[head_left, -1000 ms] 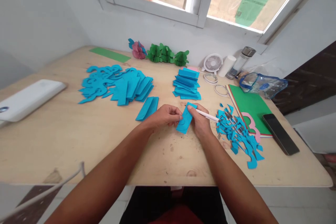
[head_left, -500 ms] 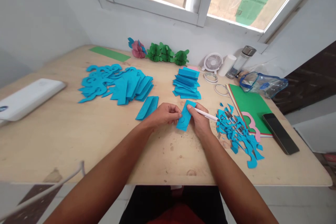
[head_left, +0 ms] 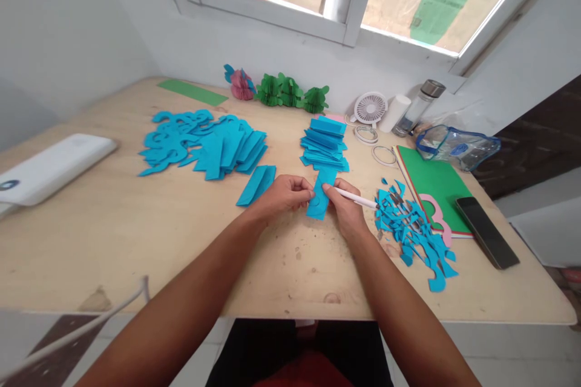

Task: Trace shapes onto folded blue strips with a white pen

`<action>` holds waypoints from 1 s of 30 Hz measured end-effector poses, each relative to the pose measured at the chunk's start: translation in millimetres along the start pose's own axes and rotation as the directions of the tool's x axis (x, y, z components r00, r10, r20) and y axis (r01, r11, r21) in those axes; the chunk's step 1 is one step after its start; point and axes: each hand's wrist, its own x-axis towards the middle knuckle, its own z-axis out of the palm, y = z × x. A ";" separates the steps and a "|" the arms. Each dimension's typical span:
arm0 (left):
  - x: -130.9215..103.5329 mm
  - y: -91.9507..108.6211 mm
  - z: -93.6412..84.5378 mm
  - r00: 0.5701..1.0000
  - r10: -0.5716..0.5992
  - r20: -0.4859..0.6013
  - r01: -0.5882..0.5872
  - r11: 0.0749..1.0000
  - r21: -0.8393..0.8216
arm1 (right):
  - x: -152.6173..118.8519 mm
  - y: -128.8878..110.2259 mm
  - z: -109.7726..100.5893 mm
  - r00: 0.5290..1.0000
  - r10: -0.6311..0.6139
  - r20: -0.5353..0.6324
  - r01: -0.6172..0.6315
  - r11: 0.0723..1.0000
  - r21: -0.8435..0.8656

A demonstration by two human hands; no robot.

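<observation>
A folded blue paper strip (head_left: 320,198) with a faint curved line on it is held up over the front of the table. My left hand (head_left: 293,193) pinches at its left edge, thumb against fingers. On the other side my right hand (head_left: 345,205) grips the strip, thumb on its face. That same hand also keeps a slim white pen-like tool (head_left: 356,197), its far end toward the scraps; which kind cannot be made out. Just behind my left hand lies another folded blue paper piece (head_left: 256,185). Beyond the strip is a stack of folded blue paper (head_left: 324,144).
Cut blue shapes (head_left: 177,136) and blue pieces (head_left: 233,145) lie left. Blue scraps (head_left: 408,224), green sheets (head_left: 438,184) and a phone (head_left: 486,231) are at right. Green paper figures (head_left: 290,92), a small fan (head_left: 370,109) and a bottle (head_left: 420,107) line the wall.
The blue strip has shifted slightly up and away in my hands and turned a little more upright. Both hands keep nearly the same place. The whole view has shifted slightly.
</observation>
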 end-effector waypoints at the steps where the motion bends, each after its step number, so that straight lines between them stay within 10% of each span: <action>1: 0.1 0.0 0.0 1.000 -0.005 0.005 0.005 1.000 -0.004 | 0.1 -0.1 0.0 1.000 0.000 0.001 0.000 1.000 0.004; 13: 1.7 -1.4 -1.3 0.996 0.080 -0.026 -0.081 0.995 -0.060 | 1.2 -4.6 1.5 0.999 0.042 -0.028 -0.039 0.995 0.088; 22: 0.2 -0.2 4.0 0.914 0.379 -0.142 -0.322 0.894 0.312 | 1.9 -8.1 2.4 0.995 0.088 -0.034 -0.077 0.966 0.245; 26: 0.4 -8.3 8.9 0.820 0.556 -0.136 -0.431 0.756 0.492 | 1.7 -9.9 2.2 0.995 0.093 -0.040 -0.079 0.959 0.272; 30: 4.0 -15.7 12.5 0.614 0.787 -0.064 -0.567 0.496 0.658 | 1.2 -12.1 1.5 0.995 0.098 -0.035 -0.085 0.956 0.281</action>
